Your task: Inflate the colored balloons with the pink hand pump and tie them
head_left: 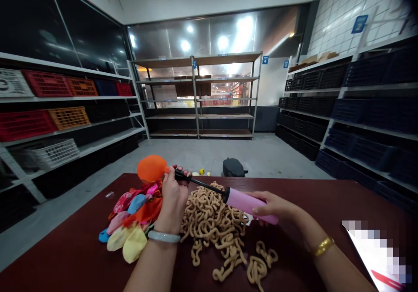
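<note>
Dial: clock readings are taken from the heap of tan curled pieces (pixel 212 218), with 12 o'clock pointing away from the person.
Pump: hand pump with a pink barrel (pixel 243 202) at 2 o'clock; its thin black rod is drawn out and slants over the heap's far edge towards 11 o'clock.
Left hand (pixel 176 186): at 11 o'clock, fingers bent and closed round the pump's black end; thumb tip at the neck of the orange balloon.
Right hand (pixel 267 205): at 2 o'clock, fingers and thumb pressed together round the pink barrel; the fingertips beneath are largely hidden.
Orange balloon (pixel 152 168): between 10 and 11 o'clock, rounded out; how its neck sits on the pump cannot be told.
Limp balloons (pixel 135 237): piled at 9 o'clock, in yellow, blue, pink, red and orange.
Wrists: pale bangle (pixel 164 236) on the left, gold bracelet (pixel 324 246) on the right.
Table (pixel 323 191): dark red; a white item (pixel 364 242) at 3 o'clock, partly pixelated.
Floor: dark bag (pixel 233 168) at 1 o'clock, beyond the table.
Racks: metal rack (pixel 225 59) at 12 o'clock; crates (pixel 48 83) shelved at 10 o'clock.
</note>
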`<act>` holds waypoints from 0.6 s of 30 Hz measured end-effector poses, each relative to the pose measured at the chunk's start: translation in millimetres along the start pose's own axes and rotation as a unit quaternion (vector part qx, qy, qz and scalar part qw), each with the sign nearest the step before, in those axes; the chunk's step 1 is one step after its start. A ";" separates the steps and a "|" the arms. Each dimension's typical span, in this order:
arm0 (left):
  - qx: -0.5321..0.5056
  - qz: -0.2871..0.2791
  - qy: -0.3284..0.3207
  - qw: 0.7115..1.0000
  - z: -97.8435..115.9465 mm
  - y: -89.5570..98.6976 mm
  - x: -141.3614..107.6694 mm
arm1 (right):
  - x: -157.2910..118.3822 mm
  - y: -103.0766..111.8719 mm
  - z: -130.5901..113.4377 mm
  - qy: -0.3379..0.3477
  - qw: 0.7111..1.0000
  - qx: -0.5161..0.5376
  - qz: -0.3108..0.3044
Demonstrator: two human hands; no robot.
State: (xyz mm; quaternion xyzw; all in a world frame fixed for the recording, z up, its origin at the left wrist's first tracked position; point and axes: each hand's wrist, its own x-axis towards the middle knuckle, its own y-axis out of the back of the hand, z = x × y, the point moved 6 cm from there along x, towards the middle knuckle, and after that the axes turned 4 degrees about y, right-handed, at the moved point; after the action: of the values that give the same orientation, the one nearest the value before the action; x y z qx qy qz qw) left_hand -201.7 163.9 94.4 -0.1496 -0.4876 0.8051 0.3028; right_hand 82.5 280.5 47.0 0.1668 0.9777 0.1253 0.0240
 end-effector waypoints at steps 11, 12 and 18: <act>0.024 -0.079 0.066 0.994 -62.1 -25.3 -43.4 | 12.4 -13.8 -16.0 0.101 0.987 -0.093 0.078; 0.028 -0.082 0.068 0.994 -65.9 -27.2 -48.0 | 13.9 -20.8 -19.4 0.114 0.984 -0.110 0.076; 0.052 -0.068 0.027 0.996 -73.8 -32.7 -66.0 | 18.5 -46.5 -31.8 0.038 0.896 -0.400 0.188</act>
State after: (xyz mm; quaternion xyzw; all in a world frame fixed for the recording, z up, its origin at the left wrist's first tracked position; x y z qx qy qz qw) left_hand -100.0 184.5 84.1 -0.1215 -0.4463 0.8024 0.3772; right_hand 47.4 236.6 65.8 0.3193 0.7957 0.5139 0.0275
